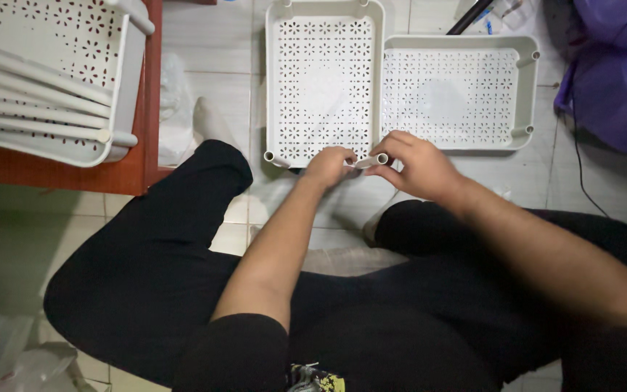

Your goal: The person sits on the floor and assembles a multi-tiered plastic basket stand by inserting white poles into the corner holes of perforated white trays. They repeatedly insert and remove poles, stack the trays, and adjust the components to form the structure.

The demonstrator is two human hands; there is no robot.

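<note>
Two perforated white plastic trays are seen side by side on the tiled floor (212, 65), the nearer tray (324, 80) standing lengthwise and the second tray (459, 94) lying just to its right. A short white tube (371, 160) at the nearer tray's front corner is pinched between the left hand (328, 168) and the right hand (419, 165). A third tray with loose tubes (38, 80) is shown on a reddish wooden counter (139, 167).

The pale tiled floor (219, 51) carried two white perforated trays (321, 80) (459, 98) lying flat, side by side and touching. A red-brown wooden table (136, 170) at left bore a third tray (52, 80) holding white tubes (30, 109).
</note>
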